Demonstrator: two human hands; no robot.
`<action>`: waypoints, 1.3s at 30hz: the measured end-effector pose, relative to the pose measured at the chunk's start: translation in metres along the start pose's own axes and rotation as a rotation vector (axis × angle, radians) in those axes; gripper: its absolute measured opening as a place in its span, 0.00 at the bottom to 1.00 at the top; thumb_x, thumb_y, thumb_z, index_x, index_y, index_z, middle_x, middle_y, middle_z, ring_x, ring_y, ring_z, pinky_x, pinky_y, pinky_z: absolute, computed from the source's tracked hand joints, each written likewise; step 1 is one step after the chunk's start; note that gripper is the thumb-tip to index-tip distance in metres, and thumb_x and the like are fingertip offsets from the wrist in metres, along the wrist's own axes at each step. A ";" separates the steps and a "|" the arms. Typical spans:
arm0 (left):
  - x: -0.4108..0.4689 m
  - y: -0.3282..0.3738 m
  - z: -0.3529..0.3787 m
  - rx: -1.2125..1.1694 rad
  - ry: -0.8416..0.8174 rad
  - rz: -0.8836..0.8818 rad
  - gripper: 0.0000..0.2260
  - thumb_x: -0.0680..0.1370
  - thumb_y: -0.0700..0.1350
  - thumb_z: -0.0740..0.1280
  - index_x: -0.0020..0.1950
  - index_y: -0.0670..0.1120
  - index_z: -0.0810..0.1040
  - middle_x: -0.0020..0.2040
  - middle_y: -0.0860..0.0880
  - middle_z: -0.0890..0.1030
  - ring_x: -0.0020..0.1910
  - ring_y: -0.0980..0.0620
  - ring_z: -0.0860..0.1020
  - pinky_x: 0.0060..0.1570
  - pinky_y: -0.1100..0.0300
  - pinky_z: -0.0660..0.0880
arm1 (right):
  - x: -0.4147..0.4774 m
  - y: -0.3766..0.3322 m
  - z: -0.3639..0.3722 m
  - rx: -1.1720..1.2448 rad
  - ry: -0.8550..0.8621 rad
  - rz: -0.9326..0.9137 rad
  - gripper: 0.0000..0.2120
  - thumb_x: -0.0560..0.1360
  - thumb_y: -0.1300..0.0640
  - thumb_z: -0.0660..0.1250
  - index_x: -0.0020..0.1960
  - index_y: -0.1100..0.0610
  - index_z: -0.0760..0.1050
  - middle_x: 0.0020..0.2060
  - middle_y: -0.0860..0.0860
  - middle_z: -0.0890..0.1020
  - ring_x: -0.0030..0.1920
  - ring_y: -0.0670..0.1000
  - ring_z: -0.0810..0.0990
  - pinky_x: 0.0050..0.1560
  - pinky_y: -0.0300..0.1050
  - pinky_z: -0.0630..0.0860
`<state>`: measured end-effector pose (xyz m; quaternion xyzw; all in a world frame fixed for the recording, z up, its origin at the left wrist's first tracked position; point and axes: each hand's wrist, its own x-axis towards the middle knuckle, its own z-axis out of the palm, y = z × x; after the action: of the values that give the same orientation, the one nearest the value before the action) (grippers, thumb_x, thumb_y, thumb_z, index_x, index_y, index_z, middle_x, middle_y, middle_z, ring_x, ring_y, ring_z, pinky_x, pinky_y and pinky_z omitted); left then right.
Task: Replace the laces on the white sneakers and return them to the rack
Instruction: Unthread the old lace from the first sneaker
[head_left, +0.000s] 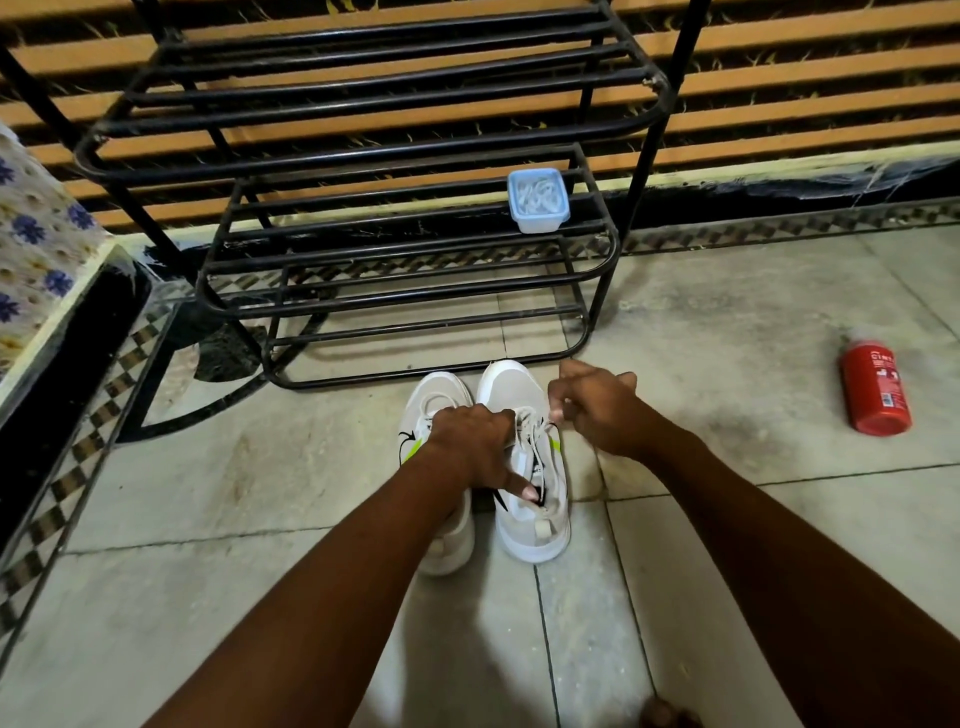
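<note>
Two white sneakers stand side by side on the tiled floor, toes toward the black metal rack (410, 291). My left hand (475, 447) grips the right sneaker (530, 530) over its tongue, thumb at the collar. My right hand (597, 408) pinches the white lace (530, 418) of that sneaker and pulls it to the right. The left sneaker (434, 400) is partly hidden under my left wrist. A clear blue-rimmed box (537, 200) holding white laces sits on the rack's middle shelf.
A red bottle (875, 387) lies on the floor at the right. A low ledge with a floral cloth (36, 244) borders the left side. A wall of slats runs behind the rack.
</note>
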<state>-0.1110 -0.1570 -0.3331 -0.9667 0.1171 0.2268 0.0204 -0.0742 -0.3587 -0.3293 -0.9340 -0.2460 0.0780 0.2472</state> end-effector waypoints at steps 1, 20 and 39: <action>0.000 0.000 0.000 -0.002 0.002 0.001 0.46 0.62 0.79 0.70 0.71 0.53 0.70 0.64 0.43 0.79 0.65 0.41 0.77 0.60 0.48 0.71 | 0.001 0.005 0.001 0.100 0.104 0.073 0.08 0.75 0.61 0.67 0.39 0.51 0.75 0.44 0.47 0.72 0.49 0.46 0.73 0.47 0.49 0.57; 0.008 0.000 -0.005 0.015 -0.022 0.007 0.47 0.58 0.81 0.71 0.67 0.52 0.72 0.61 0.45 0.79 0.63 0.42 0.77 0.57 0.48 0.72 | 0.010 0.024 -0.007 0.251 0.024 -0.007 0.08 0.76 0.62 0.65 0.43 0.51 0.75 0.34 0.47 0.82 0.36 0.50 0.80 0.41 0.43 0.76; 0.011 0.000 -0.007 -0.027 -0.038 0.000 0.52 0.54 0.81 0.72 0.71 0.53 0.72 0.62 0.46 0.79 0.63 0.42 0.77 0.61 0.46 0.75 | 0.032 -0.004 -0.015 0.412 0.111 0.240 0.05 0.73 0.63 0.63 0.41 0.58 0.77 0.44 0.48 0.85 0.52 0.50 0.82 0.59 0.56 0.76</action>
<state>-0.0985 -0.1604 -0.3313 -0.9623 0.1137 0.2469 0.0095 -0.0440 -0.3459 -0.3153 -0.8892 -0.0981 0.1039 0.4346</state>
